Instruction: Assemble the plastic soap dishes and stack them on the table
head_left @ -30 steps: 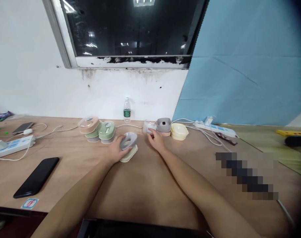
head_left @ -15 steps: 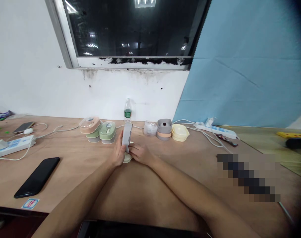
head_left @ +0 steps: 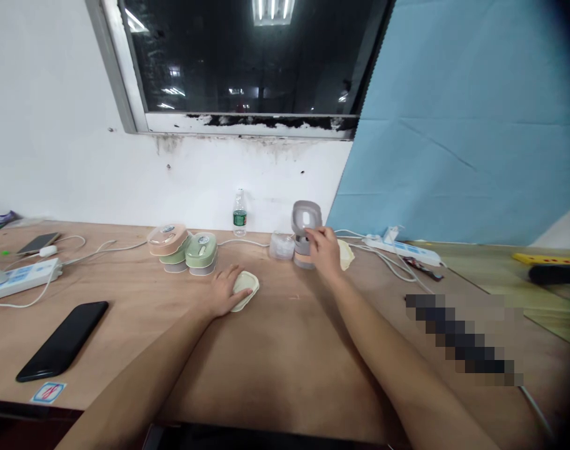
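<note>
Nearest you, at the front edge of the worktop [head_left: 266,369], a sticker [head_left: 49,392] with a red mark lies just beside a black phone [head_left: 62,340], off to your left. Ahead of your middle, a cream lid [head_left: 245,289] lies flat on the worktop, and your left hand [head_left: 226,292] rests on its left part, thumb and fingers spread apart. Farther out to the right, your right hand [head_left: 325,250] is clamped on a grey container [head_left: 306,215], fingers pinching its lower right rim; you have it tilted up, with its hollow side facing you. It is right above a stack of grey and peach containers [head_left: 304,258], though you cannot tell whether the two touch. Just left of that stack are some clear pieces [head_left: 282,245]; to its right, a cream stack [head_left: 346,255] is partly hidden behind your right hand. Well to the left, a peach box [head_left: 167,239] sits over green and grey ones, beside a green box [head_left: 201,249] on a grey one. Beyond them, a bottle [head_left: 239,215] stands upright near the wall [head_left: 210,181].
</note>
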Demonstrator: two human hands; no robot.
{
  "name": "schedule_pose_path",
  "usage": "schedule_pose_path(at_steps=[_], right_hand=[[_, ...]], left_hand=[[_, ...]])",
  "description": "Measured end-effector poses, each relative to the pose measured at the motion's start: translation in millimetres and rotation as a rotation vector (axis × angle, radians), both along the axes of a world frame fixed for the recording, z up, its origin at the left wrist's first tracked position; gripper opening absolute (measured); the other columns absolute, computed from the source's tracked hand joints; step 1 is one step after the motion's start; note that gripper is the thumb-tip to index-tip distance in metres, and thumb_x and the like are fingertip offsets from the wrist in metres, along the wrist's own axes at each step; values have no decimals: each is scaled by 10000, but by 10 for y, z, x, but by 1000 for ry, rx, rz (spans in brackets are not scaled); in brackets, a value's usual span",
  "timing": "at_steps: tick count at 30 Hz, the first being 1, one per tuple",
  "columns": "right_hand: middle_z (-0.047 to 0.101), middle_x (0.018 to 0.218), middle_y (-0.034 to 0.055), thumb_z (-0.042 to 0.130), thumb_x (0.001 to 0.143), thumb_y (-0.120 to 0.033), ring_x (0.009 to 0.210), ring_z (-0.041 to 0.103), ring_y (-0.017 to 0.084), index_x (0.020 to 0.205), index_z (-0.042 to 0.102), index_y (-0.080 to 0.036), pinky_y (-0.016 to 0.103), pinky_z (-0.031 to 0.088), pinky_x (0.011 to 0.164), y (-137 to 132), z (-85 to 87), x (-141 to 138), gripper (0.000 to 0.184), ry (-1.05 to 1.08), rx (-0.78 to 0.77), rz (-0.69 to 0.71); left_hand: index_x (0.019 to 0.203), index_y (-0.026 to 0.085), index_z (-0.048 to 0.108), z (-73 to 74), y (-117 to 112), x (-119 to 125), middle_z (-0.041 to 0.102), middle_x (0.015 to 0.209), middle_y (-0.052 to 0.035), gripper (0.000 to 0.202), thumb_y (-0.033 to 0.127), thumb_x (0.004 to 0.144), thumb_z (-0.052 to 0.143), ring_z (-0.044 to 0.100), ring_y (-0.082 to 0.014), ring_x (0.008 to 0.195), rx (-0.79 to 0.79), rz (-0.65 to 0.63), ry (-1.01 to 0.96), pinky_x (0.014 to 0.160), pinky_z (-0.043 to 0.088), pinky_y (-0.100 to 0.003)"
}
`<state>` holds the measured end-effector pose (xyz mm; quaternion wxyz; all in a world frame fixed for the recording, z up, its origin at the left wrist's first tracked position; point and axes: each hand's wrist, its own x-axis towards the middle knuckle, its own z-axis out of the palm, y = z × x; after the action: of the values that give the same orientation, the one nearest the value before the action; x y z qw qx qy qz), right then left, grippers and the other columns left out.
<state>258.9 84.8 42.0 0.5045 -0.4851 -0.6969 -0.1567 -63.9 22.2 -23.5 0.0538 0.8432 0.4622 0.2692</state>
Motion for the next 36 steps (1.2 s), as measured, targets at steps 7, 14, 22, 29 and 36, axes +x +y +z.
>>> schedule_pose_path(at_steps=[7,14,22,29,36], right_hand=[[582,971,109,435,850,-152,938,525,245,1050,720,-182,395,460,866,203,-69,432,350,-162,-70,-94],[614,987,110,470,836,-138,932,537,247,1048,722,-187,375,445,850,184,-109,357,334,-230,-124,-90],[626,955,97,464,886,-237,917,572,240,1059,695,-182,364,461,831,173,-100,308,293,-153,-139,-50],[624,1052,112,452,909,-287,922,603,235,1093,651,-181,364,487,833,-32,-104,-49,291,-5,-47,-60],[636,1192,108,510,879,-259,1011,625,228,1312,488,-201,384,514,876,-467,-555,-959,437,-323,-212,502]], left_hand=[[1392,205,432,-18,4,-4,445,1439,-149,695,628,846,510,440,-324,1299,-20,-24,22,1069,336,-524],[1393,225,432,43,-42,-7,432,1450,-135,723,644,814,541,453,-326,1284,-58,-76,30,1054,361,-505],[1402,256,410,-8,-28,-26,386,1470,-137,861,666,688,661,463,-364,1269,-72,-76,66,1025,398,-517],[1406,222,387,42,-50,6,405,1436,-140,721,474,779,638,467,-331,1264,15,-51,-53,1052,399,-490],[1440,179,285,173,-93,-10,380,1442,-158,645,459,899,496,340,-279,1364,152,-76,-240,1131,302,-465]])
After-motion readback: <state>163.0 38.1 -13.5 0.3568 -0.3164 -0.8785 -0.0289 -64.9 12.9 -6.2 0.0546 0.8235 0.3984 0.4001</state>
